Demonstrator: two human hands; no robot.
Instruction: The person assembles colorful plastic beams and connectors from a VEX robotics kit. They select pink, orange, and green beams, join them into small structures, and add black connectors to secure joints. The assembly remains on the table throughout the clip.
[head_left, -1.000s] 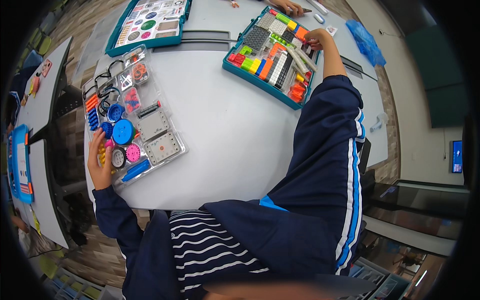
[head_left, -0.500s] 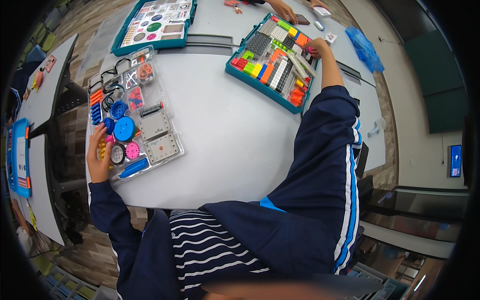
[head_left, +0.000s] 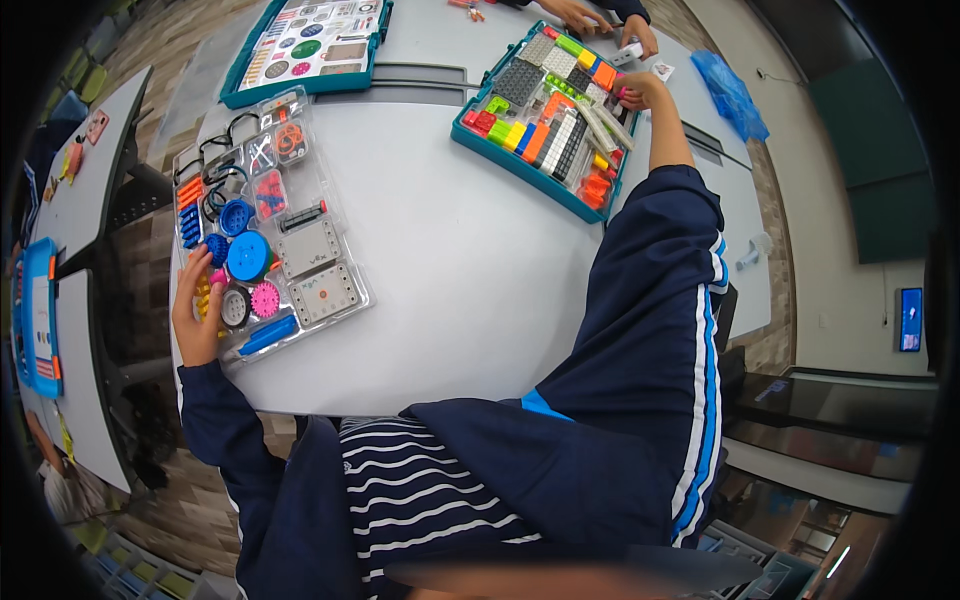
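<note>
On the left, my left hand (head_left: pixel 197 312) rests over the edge of a clear plastic parts tray (head_left: pixel 343 262), thumb and fingers apart. Small yellow pieces show between them, and a pink piece lies by the thumb tip. Close by are a blue wheel hub (head_left: pixel 248 257), a pink gear (head_left: pixel 265 300) and a black-tired wheel (head_left: pixel 235 308). My right hand (head_left: pixel 645 92) reaches to the right rim of a teal case (head_left: pixel 530 172) full of colourful building pieces. Its curled fingers close on a small pink piece (head_left: pixel 621 92), partly hidden by them.
An open teal lid (head_left: pixel 300 92) with a printed parts chart lies at the back left. Across the table, another person's hands (head_left: pixel 640 38) handle a small white item. A blue plastic bag (head_left: pixel 728 95) sits at the far right. Other tables stand to the left.
My right hand has shifted slightly at the case's rim. The other person's hand has come in and picked up the small white item. My left hand stays on the tray.
</note>
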